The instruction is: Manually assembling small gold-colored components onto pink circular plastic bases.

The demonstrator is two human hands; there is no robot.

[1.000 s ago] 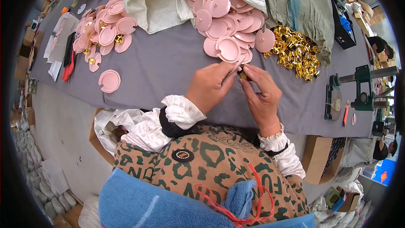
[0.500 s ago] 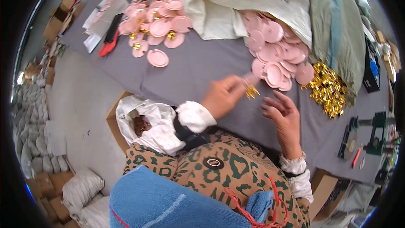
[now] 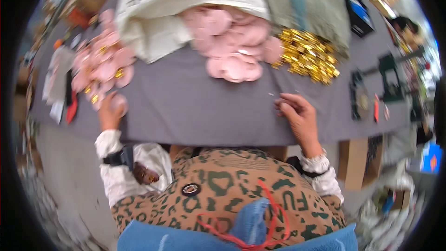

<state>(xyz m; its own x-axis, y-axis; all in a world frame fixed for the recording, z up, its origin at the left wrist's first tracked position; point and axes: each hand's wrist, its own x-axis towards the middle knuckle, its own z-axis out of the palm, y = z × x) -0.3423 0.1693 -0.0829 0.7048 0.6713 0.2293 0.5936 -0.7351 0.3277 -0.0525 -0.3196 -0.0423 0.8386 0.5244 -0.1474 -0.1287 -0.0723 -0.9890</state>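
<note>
Left hand (image 3: 110,111): reaching out to the person's left along the near edge of the table, fingers curling around a pink disc (image 3: 118,103); the hold looks closed on it, though motion blur is softening the outline.
Pink disc: sitting at the fingertips of the left hand, at the near fringe of the left pile.
Left pile of pink discs (image 3: 103,65): lying just beyond the left hand's grip, with small gold pieces showing among the discs.
Right hand (image 3: 297,114): resting on the grey cloth, fingers bent loosely inward; whether anything is pinched between them, I cannot tell (the fingertips are too small and blurred).
Middle pile of pink discs (image 3: 230,42): spilling from under a pale sack (image 3: 153,16), lying beyond the right hand and to its left, well apart from it.
Gold fittings (image 3: 306,56): heaping up beyond the right hand, a little to its right, apart from the fingers.
Grey table cloth (image 3: 195,107): spreading between the two hands.
Green press tool (image 3: 390,76): standing far out to the right of the right hand.
Red-handled tool (image 3: 72,111): lying just left of the left hand.
</note>
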